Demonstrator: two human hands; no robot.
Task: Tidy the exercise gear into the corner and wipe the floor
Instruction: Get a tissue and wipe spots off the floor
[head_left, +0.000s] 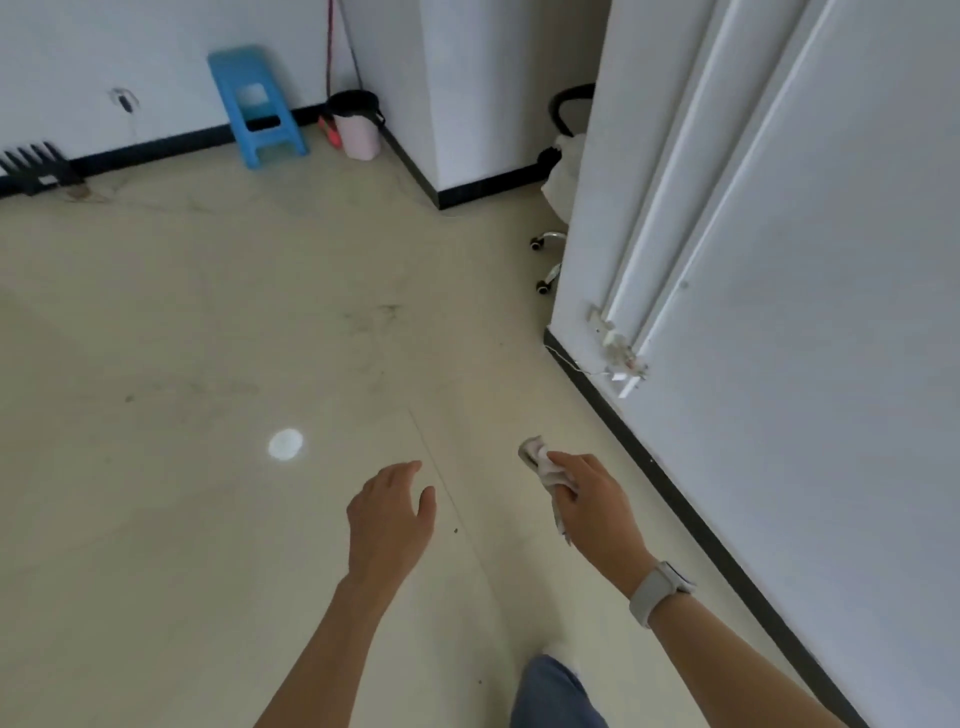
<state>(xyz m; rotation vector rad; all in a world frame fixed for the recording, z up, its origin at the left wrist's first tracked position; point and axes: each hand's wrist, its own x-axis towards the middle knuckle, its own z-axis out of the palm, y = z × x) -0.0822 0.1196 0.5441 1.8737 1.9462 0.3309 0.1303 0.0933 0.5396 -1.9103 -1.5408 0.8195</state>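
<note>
Cloth (545, 465): largely concealed inside the right hand (592, 506); only a crumpled end protrudes; office chair (558, 171): mostly hidden behind the white wall panel (779, 260); black rack (36, 166): cut off by the left edge; wall fitting (124, 100): too small to identify; both forearms: cropped at the bottom edge.

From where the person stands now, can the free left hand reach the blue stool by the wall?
Probably not. The left hand hangs open over bare floor, and the blue stool stands far off against the wall; nothing blocks the way, so walking closer should do.
</note>
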